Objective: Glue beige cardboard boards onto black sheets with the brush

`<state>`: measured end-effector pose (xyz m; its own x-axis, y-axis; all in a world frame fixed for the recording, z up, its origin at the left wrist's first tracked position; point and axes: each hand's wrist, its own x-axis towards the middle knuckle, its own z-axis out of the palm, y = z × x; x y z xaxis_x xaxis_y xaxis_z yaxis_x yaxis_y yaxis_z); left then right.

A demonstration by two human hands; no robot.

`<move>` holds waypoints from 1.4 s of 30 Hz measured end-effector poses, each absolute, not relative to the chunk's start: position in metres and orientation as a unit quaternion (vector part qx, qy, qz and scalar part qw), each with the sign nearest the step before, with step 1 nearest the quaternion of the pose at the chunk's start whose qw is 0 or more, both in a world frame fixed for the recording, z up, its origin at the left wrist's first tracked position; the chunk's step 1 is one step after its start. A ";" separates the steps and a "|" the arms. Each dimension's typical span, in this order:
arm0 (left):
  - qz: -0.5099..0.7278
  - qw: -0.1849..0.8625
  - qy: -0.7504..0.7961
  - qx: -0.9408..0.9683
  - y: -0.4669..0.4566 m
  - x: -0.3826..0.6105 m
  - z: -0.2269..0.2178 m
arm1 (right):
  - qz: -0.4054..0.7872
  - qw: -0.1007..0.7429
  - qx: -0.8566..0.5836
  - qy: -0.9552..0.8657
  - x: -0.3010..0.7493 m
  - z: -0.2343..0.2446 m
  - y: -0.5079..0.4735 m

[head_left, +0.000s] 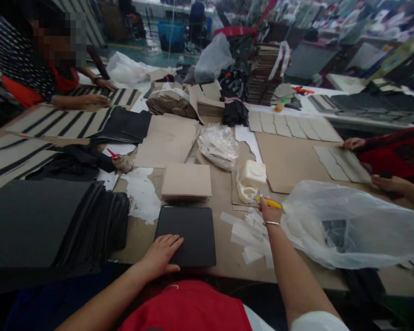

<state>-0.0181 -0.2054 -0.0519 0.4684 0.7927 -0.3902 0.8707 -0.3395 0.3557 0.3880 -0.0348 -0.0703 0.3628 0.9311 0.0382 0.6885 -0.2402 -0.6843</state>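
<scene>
My left hand [163,254] lies flat, fingers stretched, on the left front part of a black rectangular panel [196,234] at the table's front edge. My right hand [269,212] is closed round a yellow-handled brush [273,202]. The brush's head end is at the opening of a cut-open cream plastic jug [254,174]; its tip cannot be made out. Just behind the black panel stands a stack of beige boards [186,180]. Loose white strips [250,234] lie between the panel and my right forearm.
A tall pile of black panels [34,223] is at left, and a clear plastic bag [359,220] at right. A red-tipped glue bottle [120,161] stands beyond the pile. Co-workers' hands [355,143] handle beige pieces at the right, and others [96,99] at the far left.
</scene>
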 end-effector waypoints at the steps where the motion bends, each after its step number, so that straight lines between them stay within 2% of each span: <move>1: -0.058 0.267 0.514 0.813 -0.197 -0.018 -0.049 | 0.198 0.327 -0.772 -0.507 0.388 -0.072 -0.035; 7: 0.060 0.143 0.547 0.823 -0.117 -0.006 -0.038 | 0.235 0.428 -0.810 -0.325 0.393 -0.061 -0.045; 9: 0.066 0.109 0.554 0.823 -0.091 0.004 -0.041 | 0.248 0.478 -0.786 -0.303 0.376 -0.047 -0.040; 12: 0.037 0.106 0.571 0.813 -0.065 0.018 -0.052 | 0.350 0.553 -0.697 -0.293 0.315 -0.024 -0.022; 14: 0.019 0.115 0.577 0.809 -0.059 0.024 -0.060 | 0.446 0.528 -0.634 -0.348 0.258 -0.014 -0.011; 17: 0.018 0.108 0.579 0.808 -0.058 0.027 -0.070 | 0.510 0.421 -0.571 -0.485 0.175 -0.009 -0.002; 21: 0.001 0.125 0.572 0.811 -0.059 0.026 -0.074 | 0.520 0.347 -0.530 -0.572 0.105 -0.018 0.005; 25: 0.001 0.131 0.568 0.812 -0.057 0.025 -0.072 | 0.520 0.301 -0.530 -0.598 0.082 -0.034 0.023; 27: 0.007 0.133 0.572 0.809 -0.056 0.025 -0.072 | 0.510 0.300 -0.539 -0.599 0.078 -0.040 0.039; 33: 0.023 0.119 0.569 0.813 -0.057 0.025 -0.075 | 0.467 0.366 -0.582 -0.555 0.081 -0.048 0.087; 42: 0.026 0.106 0.563 0.819 -0.056 0.023 -0.070 | 0.348 0.364 -0.675 -0.539 0.189 -0.038 0.092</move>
<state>0.0232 -0.0563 -0.0704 0.3649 0.9278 -0.0773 0.9169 -0.3437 0.2027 0.1889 0.0915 -0.0378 0.1766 0.9812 -0.0774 0.4736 -0.1537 -0.8672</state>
